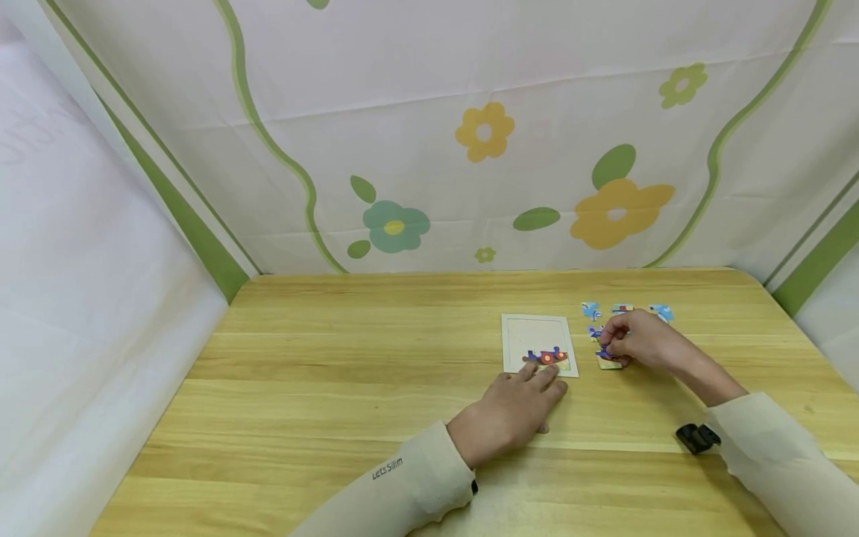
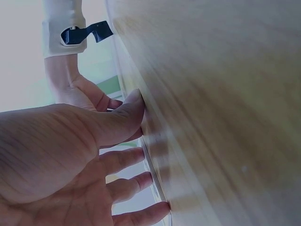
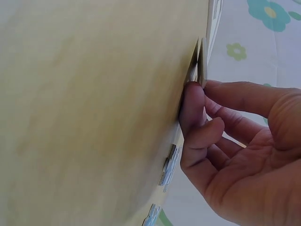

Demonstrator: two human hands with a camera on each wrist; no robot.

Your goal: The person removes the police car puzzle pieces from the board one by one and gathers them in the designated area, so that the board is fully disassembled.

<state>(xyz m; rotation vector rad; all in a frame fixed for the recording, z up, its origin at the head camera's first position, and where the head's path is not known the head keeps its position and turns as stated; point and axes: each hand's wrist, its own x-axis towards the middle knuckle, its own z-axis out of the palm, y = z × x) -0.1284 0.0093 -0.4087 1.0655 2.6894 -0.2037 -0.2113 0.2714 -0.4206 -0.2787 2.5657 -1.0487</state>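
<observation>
My left hand (image 1: pixel 515 409) lies over the near edge of a square puzzle tray (image 1: pixel 526 335), its fingertips on the frame. Fitted pieces (image 1: pixel 546 359) at the tray's near right corner show a red and purple vehicle. To the right of the tray, my right hand (image 1: pixel 640 339) pinches a puzzle piece (image 1: pixel 609 362) between thumb and finger. In the right wrist view that thin piece (image 3: pixel 203 61) is tilted up off the wood. The left wrist view has the left hand (image 2: pixel 84 155) with its fingers nearly straight against the tray's edge.
Loose pieces lie beyond the right hand: a blue one (image 1: pixel 590 309), one with red and green (image 1: pixel 622 307) and another blue one (image 1: pixel 661 311). A further piece (image 1: pixel 594 332) sits just left of the fingers. The wooden table (image 1: pixel 349 373) meets a flowered cloth (image 1: pixel 429 149).
</observation>
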